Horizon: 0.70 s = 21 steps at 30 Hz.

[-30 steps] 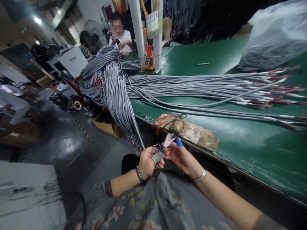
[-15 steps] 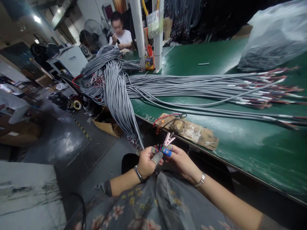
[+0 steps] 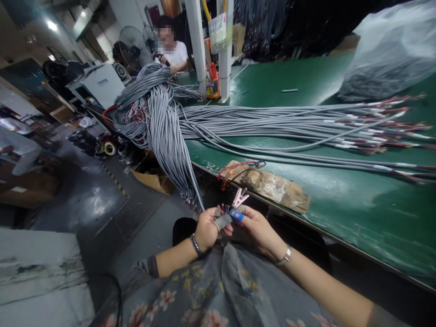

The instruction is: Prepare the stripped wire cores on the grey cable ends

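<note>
The left hand point(image 3: 208, 229) has its grip closed on a fan of thin multicoloured wires point(image 3: 223, 209), tips up, apparently to keep them separate. The right hand point(image 3: 257, 227), its thumb in a blue cover point(image 3: 237, 215), pinches at the fan's edge, presumably for fine control. A pink plastic clip point(image 3: 240, 198) stands beside those fingertips; what it bites is hidden from where I stand. Beyond, a worn brown wooden board point(image 3: 279, 188) lies along the green table point(image 3: 368, 213)'s edge. Long grey round cables point(image 3: 172, 131) hang over it, probably for reach.
</note>
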Each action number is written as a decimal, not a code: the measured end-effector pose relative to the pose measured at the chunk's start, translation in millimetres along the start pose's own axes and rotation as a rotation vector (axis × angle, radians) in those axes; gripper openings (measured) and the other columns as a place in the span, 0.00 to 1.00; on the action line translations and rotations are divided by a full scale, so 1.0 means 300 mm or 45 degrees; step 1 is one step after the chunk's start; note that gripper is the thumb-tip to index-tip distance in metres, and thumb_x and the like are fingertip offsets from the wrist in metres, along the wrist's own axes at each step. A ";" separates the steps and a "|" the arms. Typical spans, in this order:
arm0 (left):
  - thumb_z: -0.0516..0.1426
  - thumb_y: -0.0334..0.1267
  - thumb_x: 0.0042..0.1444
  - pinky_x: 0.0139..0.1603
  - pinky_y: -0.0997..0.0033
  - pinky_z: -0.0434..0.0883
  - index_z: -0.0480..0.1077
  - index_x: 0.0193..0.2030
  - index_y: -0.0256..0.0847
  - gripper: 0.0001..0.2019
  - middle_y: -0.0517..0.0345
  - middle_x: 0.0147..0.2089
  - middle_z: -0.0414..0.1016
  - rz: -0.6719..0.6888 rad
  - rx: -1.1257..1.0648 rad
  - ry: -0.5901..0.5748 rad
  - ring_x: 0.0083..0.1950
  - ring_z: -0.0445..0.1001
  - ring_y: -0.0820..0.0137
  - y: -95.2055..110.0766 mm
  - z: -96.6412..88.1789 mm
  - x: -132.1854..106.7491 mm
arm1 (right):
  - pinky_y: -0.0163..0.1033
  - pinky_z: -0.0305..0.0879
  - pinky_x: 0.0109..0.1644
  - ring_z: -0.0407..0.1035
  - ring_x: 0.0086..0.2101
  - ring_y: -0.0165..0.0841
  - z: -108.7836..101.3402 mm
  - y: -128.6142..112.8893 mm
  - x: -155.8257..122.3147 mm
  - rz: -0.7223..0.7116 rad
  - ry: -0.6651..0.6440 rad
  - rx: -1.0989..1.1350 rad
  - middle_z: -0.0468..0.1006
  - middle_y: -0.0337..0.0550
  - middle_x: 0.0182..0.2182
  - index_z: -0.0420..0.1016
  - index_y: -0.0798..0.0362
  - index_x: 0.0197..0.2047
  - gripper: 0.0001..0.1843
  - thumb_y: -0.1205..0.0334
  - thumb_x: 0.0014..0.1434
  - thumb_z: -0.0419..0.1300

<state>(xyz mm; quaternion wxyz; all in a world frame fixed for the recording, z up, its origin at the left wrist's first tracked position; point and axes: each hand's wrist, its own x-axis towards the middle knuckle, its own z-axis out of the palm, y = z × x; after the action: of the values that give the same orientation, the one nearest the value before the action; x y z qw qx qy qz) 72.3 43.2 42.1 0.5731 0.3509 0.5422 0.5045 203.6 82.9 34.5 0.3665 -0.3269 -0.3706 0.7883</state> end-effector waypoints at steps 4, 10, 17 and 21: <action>0.64 0.56 0.40 0.20 0.76 0.66 0.68 0.24 0.36 0.22 0.58 0.19 0.72 -0.005 -0.024 -0.014 0.17 0.68 0.75 -0.014 -0.004 0.001 | 0.36 0.55 0.26 0.59 0.20 0.27 0.004 -0.010 0.004 0.026 -0.035 -0.020 0.68 0.35 0.16 0.69 0.53 0.24 0.19 0.47 0.43 0.69; 0.64 0.57 0.39 0.19 0.76 0.66 0.68 0.24 0.36 0.23 0.58 0.18 0.71 -0.033 0.003 -0.025 0.17 0.68 0.75 -0.015 -0.002 -0.002 | 0.36 0.54 0.25 0.61 0.18 0.28 0.010 -0.007 0.007 0.052 -0.046 0.008 0.70 0.36 0.15 0.70 0.53 0.25 0.18 0.48 0.45 0.68; 0.64 0.56 0.38 0.18 0.78 0.64 0.66 0.23 0.37 0.22 0.59 0.18 0.71 -0.094 0.107 -0.053 0.17 0.68 0.75 0.013 0.009 -0.002 | 0.37 0.56 0.24 0.61 0.17 0.28 0.019 -0.007 0.001 0.039 0.011 0.005 0.70 0.34 0.15 0.68 0.52 0.24 0.18 0.48 0.44 0.68; 0.65 0.56 0.36 0.17 0.78 0.63 0.64 0.21 0.38 0.23 0.61 0.15 0.68 -0.133 0.153 -0.127 0.15 0.66 0.76 0.036 0.015 -0.004 | 0.36 0.57 0.26 0.61 0.20 0.27 0.012 -0.006 0.002 -0.012 0.096 -0.118 0.72 0.36 0.19 0.70 0.53 0.23 0.19 0.47 0.41 0.69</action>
<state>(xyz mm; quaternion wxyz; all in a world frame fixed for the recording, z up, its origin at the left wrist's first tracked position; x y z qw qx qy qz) 74.8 45.4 53.4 0.6026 0.3807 0.5599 0.4225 201.1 83.0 37.6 0.3683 -0.3711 -0.3944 0.7557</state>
